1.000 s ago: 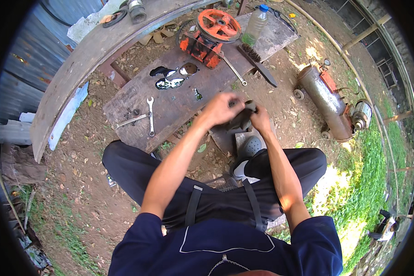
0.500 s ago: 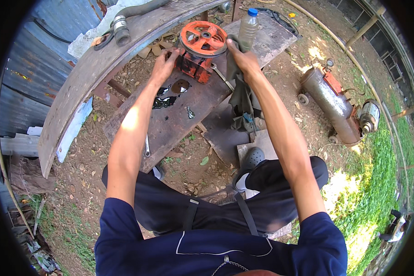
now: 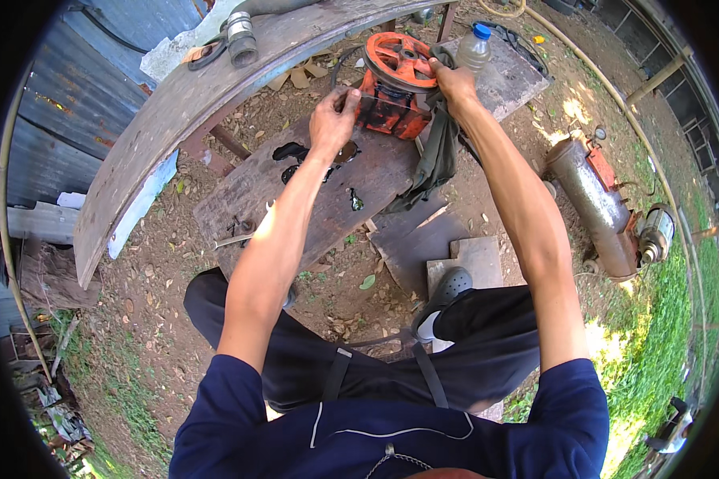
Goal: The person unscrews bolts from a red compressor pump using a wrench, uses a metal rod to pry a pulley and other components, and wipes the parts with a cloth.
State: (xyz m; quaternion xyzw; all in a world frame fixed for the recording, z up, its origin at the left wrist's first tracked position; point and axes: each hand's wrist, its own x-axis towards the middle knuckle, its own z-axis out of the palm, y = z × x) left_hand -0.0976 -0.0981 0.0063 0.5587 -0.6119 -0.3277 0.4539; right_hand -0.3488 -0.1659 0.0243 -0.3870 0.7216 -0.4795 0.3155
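An orange compressor pump (image 3: 393, 112) with a spoked pulley wheel (image 3: 401, 61) on top stands at the far part of a low wooden board. The wheel leans slightly. My left hand (image 3: 333, 126) is closed at the left side of the pump's body, fingers partly hidden. With its thumb over the rim, my right hand (image 3: 457, 86) grips the right side of the wheel. A dark green cloth (image 3: 433, 156) hangs under that hand and drapes onto the board; whether the fingers also hold it I cannot tell.
Dark oil (image 3: 291, 152) lies on the wooden board (image 3: 240, 199), and a wrench (image 3: 233, 239) rests near its left end. A blue-capped bottle (image 3: 474, 53) stands behind my right hand. A curved plank (image 3: 160, 136) borders the left; a rusty tank (image 3: 587, 188) lies to the right.
The pump sits farther right on the board and its wheel has tilted. Both hands moved with it, and the cloth now trails lower left onto the board. The whole view has also shifted slightly.
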